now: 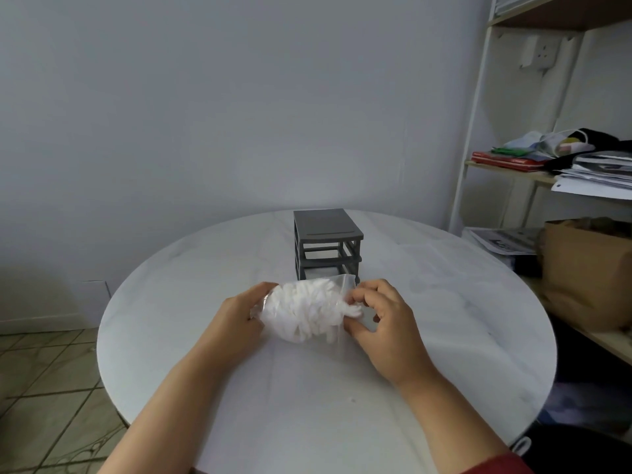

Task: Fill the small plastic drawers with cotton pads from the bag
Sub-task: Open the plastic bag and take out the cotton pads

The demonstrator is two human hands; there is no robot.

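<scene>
Left hand (239, 314) and right hand (384, 325) grip clear bag (304, 311).

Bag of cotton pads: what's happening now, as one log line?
left hand holds bag end | right hand grips bag mouth | cotton pads inside | drawer unit behind, on table

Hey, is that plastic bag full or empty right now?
Full: the bag bulges with white cotton pads, gripped between the left hand and the right hand.
</scene>
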